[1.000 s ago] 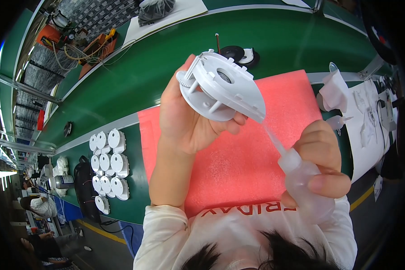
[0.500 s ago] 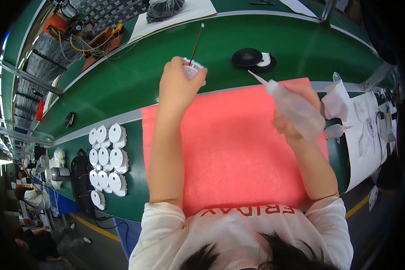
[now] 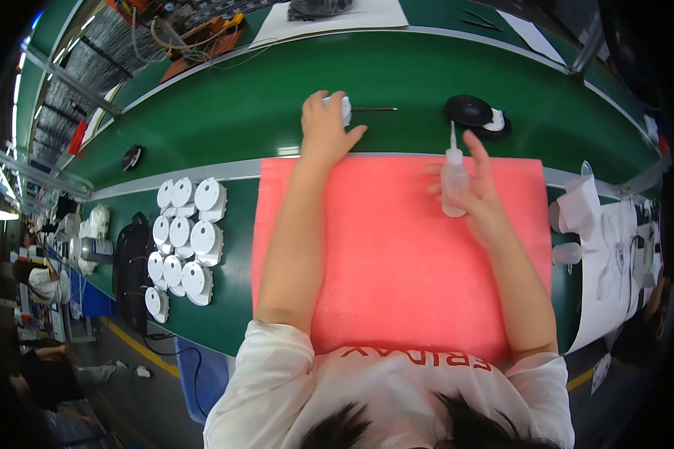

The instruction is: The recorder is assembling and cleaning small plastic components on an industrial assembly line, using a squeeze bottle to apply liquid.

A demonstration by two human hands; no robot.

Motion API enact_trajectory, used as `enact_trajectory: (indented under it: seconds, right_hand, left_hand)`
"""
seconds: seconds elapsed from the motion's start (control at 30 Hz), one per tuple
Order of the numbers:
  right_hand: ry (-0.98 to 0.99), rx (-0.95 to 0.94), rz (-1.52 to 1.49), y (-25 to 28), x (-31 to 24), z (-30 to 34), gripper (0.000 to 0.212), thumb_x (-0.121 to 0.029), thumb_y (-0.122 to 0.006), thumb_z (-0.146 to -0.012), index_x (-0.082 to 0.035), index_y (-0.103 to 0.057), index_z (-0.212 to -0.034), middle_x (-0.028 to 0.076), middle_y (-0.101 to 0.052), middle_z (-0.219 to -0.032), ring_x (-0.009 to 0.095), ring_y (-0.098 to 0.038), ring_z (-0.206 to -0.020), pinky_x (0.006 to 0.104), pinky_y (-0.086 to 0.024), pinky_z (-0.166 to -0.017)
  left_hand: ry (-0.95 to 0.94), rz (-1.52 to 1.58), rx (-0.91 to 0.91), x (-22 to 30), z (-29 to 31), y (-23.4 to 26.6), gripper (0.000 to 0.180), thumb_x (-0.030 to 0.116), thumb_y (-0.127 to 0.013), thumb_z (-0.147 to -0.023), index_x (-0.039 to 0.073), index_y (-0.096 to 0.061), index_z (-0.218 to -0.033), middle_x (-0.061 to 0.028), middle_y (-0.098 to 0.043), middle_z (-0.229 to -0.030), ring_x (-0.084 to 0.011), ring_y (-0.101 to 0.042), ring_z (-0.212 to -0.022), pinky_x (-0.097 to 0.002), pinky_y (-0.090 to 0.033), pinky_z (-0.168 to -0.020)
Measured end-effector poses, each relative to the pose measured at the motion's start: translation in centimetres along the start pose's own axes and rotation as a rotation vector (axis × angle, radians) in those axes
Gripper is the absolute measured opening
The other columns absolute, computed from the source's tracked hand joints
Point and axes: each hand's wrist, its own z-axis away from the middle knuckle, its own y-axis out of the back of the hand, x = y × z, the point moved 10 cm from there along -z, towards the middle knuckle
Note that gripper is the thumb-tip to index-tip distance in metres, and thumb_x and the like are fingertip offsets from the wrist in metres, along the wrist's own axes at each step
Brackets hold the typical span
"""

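Note:
My left hand (image 3: 328, 127) reaches over the green shelf at the back, its thumb spread away. Its fingers rest against a small white rounded container (image 3: 347, 111), partly hidden by them. A thin dark stick (image 3: 374, 109) with a pale tip points out of it to the right. In my right hand (image 3: 483, 196), above the pink mat, a translucent squeeze bottle (image 3: 454, 183) stands nearly upright with its long nozzle up. The thumb lies against the bottle and the index finger points away. Just beyond the nozzle sits a black oval object (image 3: 469, 111) with a white piece (image 3: 496, 120) beside it.
A pink foam mat (image 3: 397, 284) covers the bench before me. Several white round housings (image 3: 206, 241) stand in rows at the left, near a black elongated case (image 3: 131, 277). Another squeeze bottle (image 3: 567, 254) and a white sheet (image 3: 606, 277) lie at the right.
My left hand has turned and lowered the white container towards the shelf; its stick now points right instead of up, and the thumb has come away. The squeeze bottle has swung from slanted to nearly upright.

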Motion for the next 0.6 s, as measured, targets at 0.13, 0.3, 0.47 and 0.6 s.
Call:
enact_trajectory:
  seconds: [0.13,0.3,0.47,0.6]
  right_hand:
    - [0.060,-0.045,0.077,-0.7,-0.1,-0.4,0.089,-0.004,-0.060,-0.065,-0.018,-0.013,-0.140,0.008,-0.054,-0.094,0.016,-0.055,-0.083,0.0269,-0.045,-0.069]
    - [-0.077,-0.075,0.233,0.3,2.2,-0.3,0.090,-0.002,-0.061,-0.062,-0.016,-0.017,-0.139,0.003,-0.049,-0.089,0.012,-0.050,-0.084,0.0195,-0.041,-0.063]
    - [-0.085,-0.116,0.293,0.1,2.3,-0.3,0.083,-0.003,-0.060,-0.061,-0.008,-0.024,-0.136,0.002,-0.049,-0.091,0.010,-0.050,-0.086,0.0186,-0.041,-0.065]
    - [-0.119,-0.135,0.355,0.9,3.2,-0.5,0.067,-0.005,-0.057,-0.062,-0.003,-0.038,-0.126,0.001,-0.048,-0.092,0.010,-0.050,-0.089,0.0199,-0.040,-0.073]
  left_hand:
    - [-0.096,0.096,0.181,-0.1,0.1,0.7,0.050,0.020,-0.070,-0.063,0.002,-0.049,-0.105,-0.0189,-0.048,-0.104,-0.0369,-0.044,-0.099,-0.0441,-0.037,-0.087]
    - [-0.023,0.145,0.304,-1.0,0.4,1.7,0.043,0.020,-0.065,-0.063,0.001,-0.050,-0.099,-0.0186,-0.049,-0.100,-0.0356,-0.044,-0.098,-0.0444,-0.036,-0.086]
    - [0.100,0.215,0.326,-2.2,0.7,1.5,0.041,0.017,-0.064,-0.062,0.000,-0.051,-0.097,-0.0193,-0.048,-0.100,-0.0356,-0.042,-0.101,-0.0439,-0.036,-0.087]
    - [0.143,0.249,0.326,-2.6,1.0,1.6,0.040,0.014,-0.065,-0.064,0.000,-0.051,-0.098,-0.0185,-0.048,-0.099,-0.0347,-0.042,-0.101,-0.0420,-0.036,-0.087]
